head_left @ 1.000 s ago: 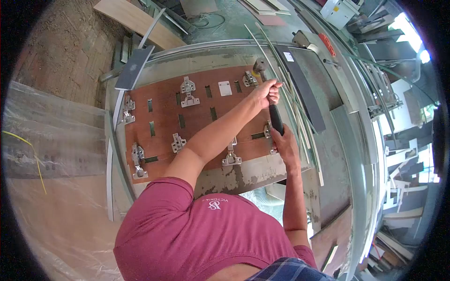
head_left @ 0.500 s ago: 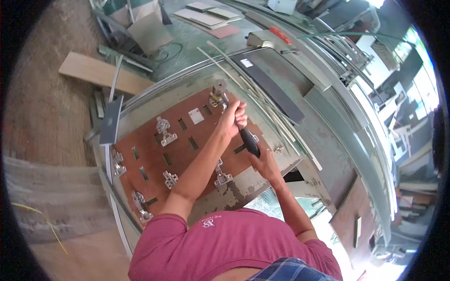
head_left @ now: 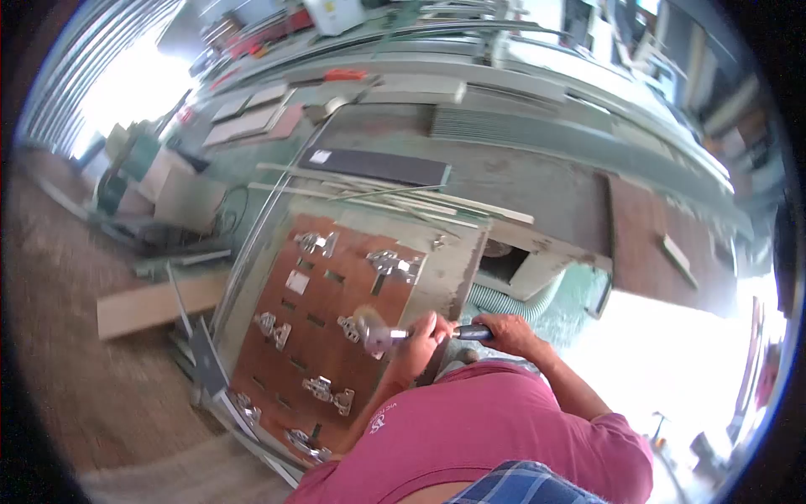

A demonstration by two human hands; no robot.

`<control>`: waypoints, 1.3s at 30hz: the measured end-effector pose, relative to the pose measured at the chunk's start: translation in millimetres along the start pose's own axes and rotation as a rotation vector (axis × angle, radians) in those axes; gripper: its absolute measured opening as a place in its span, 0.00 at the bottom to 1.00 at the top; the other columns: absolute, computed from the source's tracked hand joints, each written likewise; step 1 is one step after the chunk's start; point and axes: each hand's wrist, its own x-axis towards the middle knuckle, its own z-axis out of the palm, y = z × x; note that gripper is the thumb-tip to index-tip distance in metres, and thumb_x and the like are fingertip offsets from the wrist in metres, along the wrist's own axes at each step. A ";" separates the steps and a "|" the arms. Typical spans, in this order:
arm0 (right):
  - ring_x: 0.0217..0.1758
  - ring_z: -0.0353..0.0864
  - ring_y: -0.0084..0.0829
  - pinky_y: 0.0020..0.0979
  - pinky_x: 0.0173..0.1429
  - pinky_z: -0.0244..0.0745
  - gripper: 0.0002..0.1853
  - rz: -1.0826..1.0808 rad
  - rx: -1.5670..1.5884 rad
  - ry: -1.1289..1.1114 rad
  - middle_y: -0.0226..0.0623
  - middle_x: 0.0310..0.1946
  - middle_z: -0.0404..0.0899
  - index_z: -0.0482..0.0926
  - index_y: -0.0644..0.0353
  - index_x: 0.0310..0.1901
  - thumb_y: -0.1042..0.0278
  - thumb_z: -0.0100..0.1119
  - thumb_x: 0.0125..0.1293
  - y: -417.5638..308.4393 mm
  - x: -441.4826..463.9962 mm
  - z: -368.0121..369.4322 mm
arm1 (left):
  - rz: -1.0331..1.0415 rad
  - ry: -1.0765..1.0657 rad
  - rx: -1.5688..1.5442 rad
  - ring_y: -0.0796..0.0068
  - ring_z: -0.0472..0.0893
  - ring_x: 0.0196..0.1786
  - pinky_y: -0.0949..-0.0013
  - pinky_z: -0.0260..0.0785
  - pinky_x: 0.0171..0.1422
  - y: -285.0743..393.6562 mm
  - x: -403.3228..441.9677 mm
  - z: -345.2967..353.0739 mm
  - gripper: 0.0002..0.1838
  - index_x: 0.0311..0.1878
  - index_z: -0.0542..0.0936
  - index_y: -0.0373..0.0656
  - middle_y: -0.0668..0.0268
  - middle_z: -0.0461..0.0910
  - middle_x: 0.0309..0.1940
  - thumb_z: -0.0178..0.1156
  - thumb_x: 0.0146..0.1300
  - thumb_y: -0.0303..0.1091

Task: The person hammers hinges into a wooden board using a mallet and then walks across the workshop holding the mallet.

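Note:
My left hand is closed around the shaft of a hammer-like tool. The tool has a black grip and a rounded metal head, blurred by motion. My right hand grips the end of its black handle. The tool's head hangs over the right edge of a reddish-brown board with several slots. Silver metal fittings, resembling cabinet hinges, sit spread across this board. The tool's head partly hides one of them. A white label lies on the board's surface.
Thin pale strips and a dark panel lie beyond the board. A ribbed hose runs below the bench at the right. A brown panel with a small block stands farther right. A wooden plank lies at the left.
My view has swung to the right. Both hands and the tool have come back from the board's far corner toward my body, and the tool now points left.

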 end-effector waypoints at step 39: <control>0.38 0.80 0.48 0.41 0.40 0.74 0.18 0.399 0.239 0.130 0.45 0.34 0.80 0.74 0.55 0.48 0.68 0.62 0.53 -49.0 -158.5 35.1 | -0.398 -0.021 -0.296 0.70 0.74 0.29 0.64 0.67 0.44 -37.5 -51.5 35.2 0.19 0.30 0.75 0.43 0.71 0.64 0.16 0.46 0.69 0.47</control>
